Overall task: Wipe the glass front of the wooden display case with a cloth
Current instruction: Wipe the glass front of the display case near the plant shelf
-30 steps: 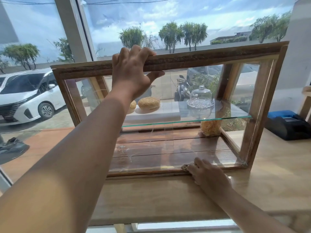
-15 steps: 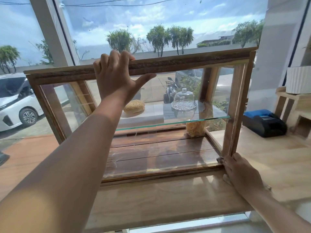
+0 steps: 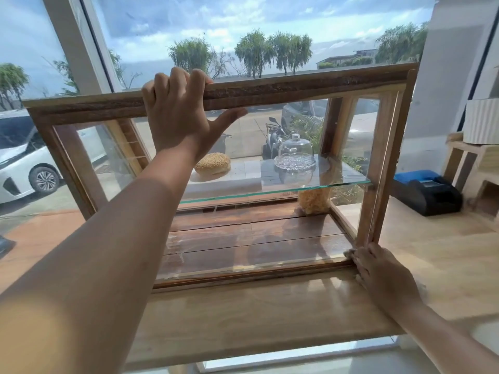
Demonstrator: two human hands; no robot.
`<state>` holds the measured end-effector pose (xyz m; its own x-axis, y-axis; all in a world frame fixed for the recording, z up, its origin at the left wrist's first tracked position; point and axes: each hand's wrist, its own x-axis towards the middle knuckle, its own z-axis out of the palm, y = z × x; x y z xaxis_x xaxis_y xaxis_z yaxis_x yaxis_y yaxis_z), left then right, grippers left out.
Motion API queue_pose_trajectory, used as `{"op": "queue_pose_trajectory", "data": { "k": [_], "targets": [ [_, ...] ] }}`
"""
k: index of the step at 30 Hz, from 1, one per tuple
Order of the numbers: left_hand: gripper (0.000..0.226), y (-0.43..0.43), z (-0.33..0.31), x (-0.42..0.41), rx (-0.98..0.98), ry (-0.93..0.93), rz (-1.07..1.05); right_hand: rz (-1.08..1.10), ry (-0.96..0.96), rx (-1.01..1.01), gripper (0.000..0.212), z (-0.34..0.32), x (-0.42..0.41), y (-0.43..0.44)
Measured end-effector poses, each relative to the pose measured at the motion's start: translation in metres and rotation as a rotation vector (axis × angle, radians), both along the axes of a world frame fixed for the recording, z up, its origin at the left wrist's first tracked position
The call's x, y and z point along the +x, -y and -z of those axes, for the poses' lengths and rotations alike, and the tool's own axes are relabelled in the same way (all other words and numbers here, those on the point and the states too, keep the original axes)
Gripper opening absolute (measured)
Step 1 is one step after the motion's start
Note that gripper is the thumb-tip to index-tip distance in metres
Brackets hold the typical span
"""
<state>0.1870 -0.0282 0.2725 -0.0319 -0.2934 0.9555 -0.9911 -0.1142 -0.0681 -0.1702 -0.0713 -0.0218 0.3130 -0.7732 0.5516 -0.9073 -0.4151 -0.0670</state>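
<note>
Two hands on the job right now, so here's how you're set up. Your left hand [image 3: 178, 117] is up on the top rail of the wooden display case [image 3: 270, 89], four fingers [image 3: 175, 76] curled over the far edge side by side, thumb stuck out flat to the right along the underside of the rail, right against the top of the glass front [image 3: 270, 147]. Your right hand [image 3: 383, 273] is down at the case's bottom right corner, palm down, fingers close together and pointing at the corner post, fingertips touching the frame where post meets bottom rail. A bit of pale cloth [image 3: 349, 252] pokes out just past those fingertips, pressed into the corner of the glass; most of it is hidden under your hand, so I can't tell how you're gripping it. The case sits on a light wooden counter [image 3: 243, 319] by the window, its bottom rail running left from your right fingertips. Behind the glass, below your left thumb, there's a seeded bun [image 3: 212, 163] on the glass shelf [image 3: 270, 191], and a clear glass dome [image 3: 295, 152] further right. Off beyond your right knuckles, well apart from the case, sits a black and blue box thing [image 3: 426, 190] on the counter.
</note>
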Motion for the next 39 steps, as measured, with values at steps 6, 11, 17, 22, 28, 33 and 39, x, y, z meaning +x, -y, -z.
{"op": "queue_pose_trajectory", "data": {
  "k": [6,11,17,22,28,33,39],
  "targets": [
    [0.08,-0.001,0.0,-0.001,0.006,-0.004,0.008,-0.18,-0.009,-0.244,0.066,-0.078,0.02,0.01],
    [0.08,-0.001,-0.001,-0.002,0.017,-0.015,0.003,-0.261,0.175,-0.788,0.026,-0.186,0.073,0.036],
    [0.08,0.002,0.001,-0.001,-0.003,-0.016,0.004,-0.307,0.021,-0.815,0.053,-0.125,0.074,0.052],
    [0.079,0.003,0.001,-0.002,-0.016,-0.015,0.005,-0.416,-0.286,-0.716,0.064,-0.045,0.046,0.051],
    [0.076,0.003,0.002,-0.001,-0.042,-0.009,0.02,-0.421,-0.479,-0.633,0.051,-0.002,0.027,0.045],
    [0.073,0.0,0.002,0.001,-0.021,0.007,0.026,-0.464,-0.57,-0.715,0.052,-0.009,0.025,0.047],
    [0.074,0.0,0.002,0.001,-0.015,0.002,0.038,-0.352,-0.284,-0.861,0.05,-0.109,0.035,0.058]
  ]
}}
